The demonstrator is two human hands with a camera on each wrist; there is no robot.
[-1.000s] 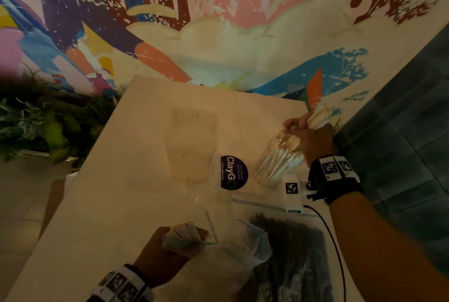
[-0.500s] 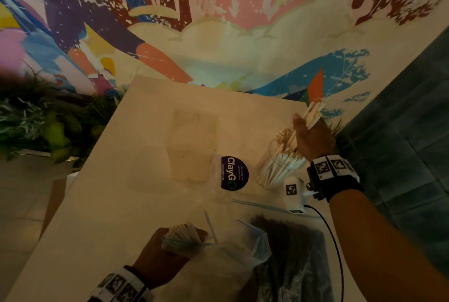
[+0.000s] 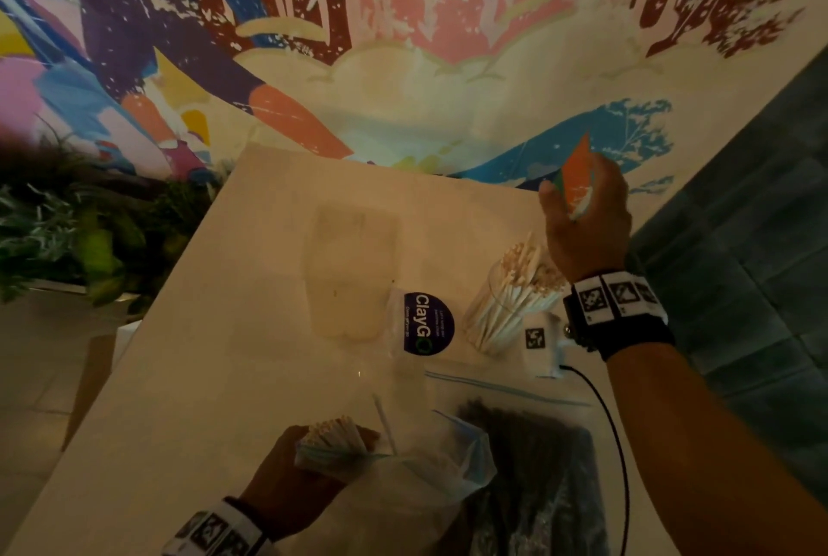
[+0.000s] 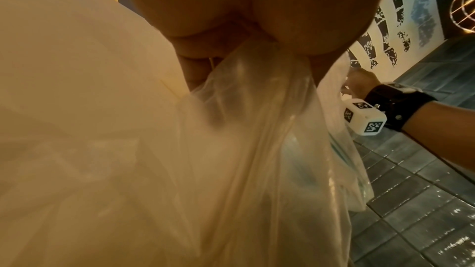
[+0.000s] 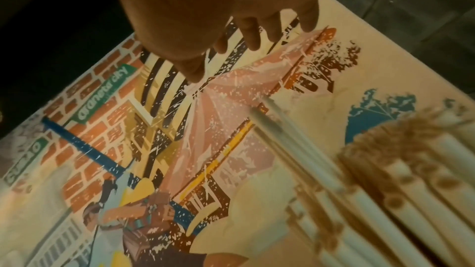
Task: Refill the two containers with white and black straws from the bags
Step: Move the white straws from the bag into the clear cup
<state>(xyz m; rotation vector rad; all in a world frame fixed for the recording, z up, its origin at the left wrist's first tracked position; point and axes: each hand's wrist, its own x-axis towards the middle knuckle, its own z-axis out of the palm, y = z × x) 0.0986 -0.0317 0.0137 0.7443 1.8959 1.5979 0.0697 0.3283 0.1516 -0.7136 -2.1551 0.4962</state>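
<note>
A clear container (image 3: 506, 300) packed with white straws (image 5: 385, 190) stands at the table's right side. My right hand (image 3: 575, 192) hovers above it with fingers (image 5: 252, 33) straight and spread, holding nothing. A second clear container (image 3: 351, 273) stands empty at the table's middle. Near the front edge my left hand (image 3: 313, 466) grips the neck of a clear bag (image 3: 416, 488) around a bunch of white straws (image 3: 334, 434); the left wrist view shows the bunched plastic (image 4: 257, 129) in that fist (image 4: 231, 17). A zip bag of black straws (image 3: 528, 466) lies flat to the right.
A small stand with a dark round "ClayGo" label (image 3: 428, 322) sits between the two containers. The pale table (image 3: 201, 376) meets a painted mural wall (image 3: 403, 63) at the back. Plants (image 3: 67, 233) stand left of the table, dark tiles (image 3: 739, 287) to the right.
My right hand let go of the white straws it held at the container, rose above it and spread its fingers. The left hand has kept still on the bag.
</note>
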